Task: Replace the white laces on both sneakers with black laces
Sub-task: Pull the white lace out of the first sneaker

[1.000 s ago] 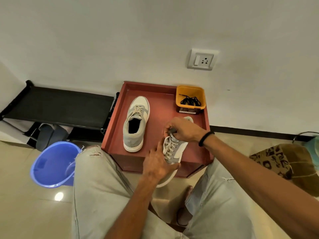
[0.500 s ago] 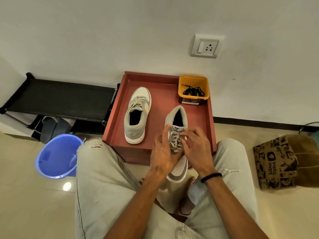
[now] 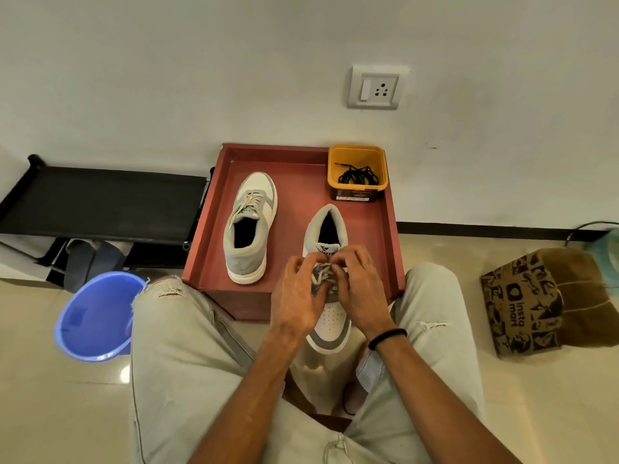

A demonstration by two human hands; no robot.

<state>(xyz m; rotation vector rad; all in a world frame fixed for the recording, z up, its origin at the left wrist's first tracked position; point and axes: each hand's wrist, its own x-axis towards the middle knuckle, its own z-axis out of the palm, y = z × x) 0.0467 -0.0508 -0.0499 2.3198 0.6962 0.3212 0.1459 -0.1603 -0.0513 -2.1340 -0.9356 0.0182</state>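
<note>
While the near sneaker point(image 3: 330, 262) lies half off the red tray's point(image 3: 294, 195) front edge, toe toward the person, the left hand point(image 3: 296, 298) and right hand point(image 3: 360, 291) pinch its white laces point(image 3: 323, 274) with curled fingers.

Glossy tiles were seen on the floor point(image 3: 536, 413); the bucket point(image 3: 93, 316) looked of smooth plastic, the bag point(image 3: 522, 306) of printed paper, the trousers point(image 3: 187, 363) of matt cloth.

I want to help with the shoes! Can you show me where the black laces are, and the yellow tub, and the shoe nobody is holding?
black laces point(image 3: 358, 175), head view, on the coiled bundle inside the tub.
yellow tub point(image 3: 335, 169), head view, on its left inner wall.
untouched sneaker point(image 3: 246, 259), head view, on its grey heel.
</note>
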